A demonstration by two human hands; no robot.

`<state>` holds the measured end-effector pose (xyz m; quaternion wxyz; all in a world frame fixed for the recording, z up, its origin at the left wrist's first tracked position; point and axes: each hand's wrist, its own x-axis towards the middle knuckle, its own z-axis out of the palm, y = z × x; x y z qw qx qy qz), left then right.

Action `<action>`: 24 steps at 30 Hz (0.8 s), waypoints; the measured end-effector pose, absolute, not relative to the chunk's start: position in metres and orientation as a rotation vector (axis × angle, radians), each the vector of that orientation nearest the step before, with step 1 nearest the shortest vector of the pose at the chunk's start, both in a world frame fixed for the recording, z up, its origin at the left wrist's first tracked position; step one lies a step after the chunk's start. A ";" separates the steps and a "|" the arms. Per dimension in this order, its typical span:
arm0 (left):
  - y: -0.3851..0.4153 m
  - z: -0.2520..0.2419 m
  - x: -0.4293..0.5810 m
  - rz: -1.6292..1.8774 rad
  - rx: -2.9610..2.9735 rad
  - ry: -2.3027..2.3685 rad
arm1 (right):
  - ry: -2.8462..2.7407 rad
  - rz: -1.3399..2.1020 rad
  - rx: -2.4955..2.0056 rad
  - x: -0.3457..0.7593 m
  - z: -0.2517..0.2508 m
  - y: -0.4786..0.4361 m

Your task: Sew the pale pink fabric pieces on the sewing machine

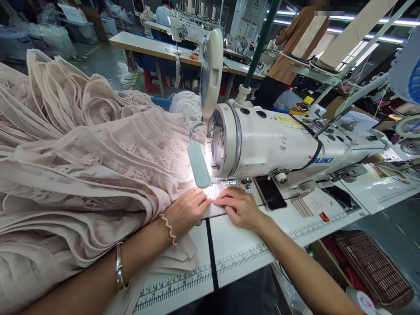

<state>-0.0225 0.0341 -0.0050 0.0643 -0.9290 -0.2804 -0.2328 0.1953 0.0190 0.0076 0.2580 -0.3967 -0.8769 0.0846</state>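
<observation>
A strong white glare sits at the needle end of the sewing machine (269,142), washing out adjacent cloth (131,148). The background is dimmer, with ceiling tubes (390,39) glowing upper right. Wide-angle distortion stretches the edges; distant detail is soft.

At the needle end of a sewing machine (265,142), a person's left hand (188,208) and right hand (242,208) face each other, fingers (228,201) bent, tips almost touching; left forearm (144,243) and right forearm (292,258) slant in from its near side.

Grey floor (110,61), yellow floor line (134,79); white-topped table (147,46) farther back, red stools (151,82) beneath; strip lights (390,39) glowing upper right.
</observation>
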 end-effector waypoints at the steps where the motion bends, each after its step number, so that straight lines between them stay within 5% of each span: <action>1: 0.034 -0.004 -0.024 -0.705 -2.836 -0.861 | -2.401 0.219 -1.055 0.195 0.009 0.019; 24: 0.039 -0.002 -0.034 -0.486 -2.989 -1.050 | -2.514 0.040 -1.118 0.200 0.001 0.018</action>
